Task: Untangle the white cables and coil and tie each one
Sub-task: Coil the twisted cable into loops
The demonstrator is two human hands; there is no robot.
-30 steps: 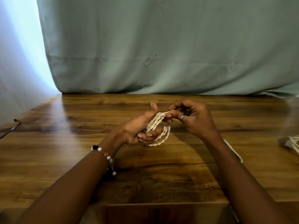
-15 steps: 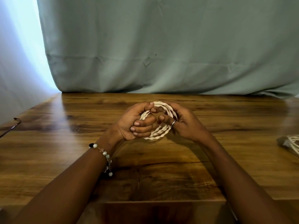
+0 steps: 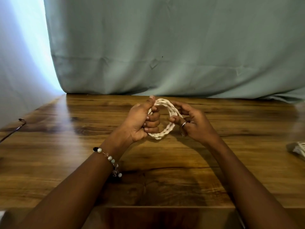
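Coiled white cable is held up over the middle of the desk, between both hands, the loop standing roughly upright. Can't tell if it touches the desk.

Left hand: grip closed round the left side of the coil, fingers curled through the loop, thumb up against the top strand. Right hand: fingers curled on the right side of the coil, pinching the strand near the ring. Exact contact there is hard to read, fingers overlap the cable.

Around:
- second white cable bundle at the right edge of the desk, well apart from the hands, cut off by the frame; can't make out whether it is tied
- thin dark wire on the far left of the desk, runs out of frame
- beaded bracelet on the left wrist
- grey-green curtain hanging behind the desk, its hem on the back edge

Nothing sits between the hands and the camera. The left fingers hide part of the coil's left side, and no cable end or plug is visible.
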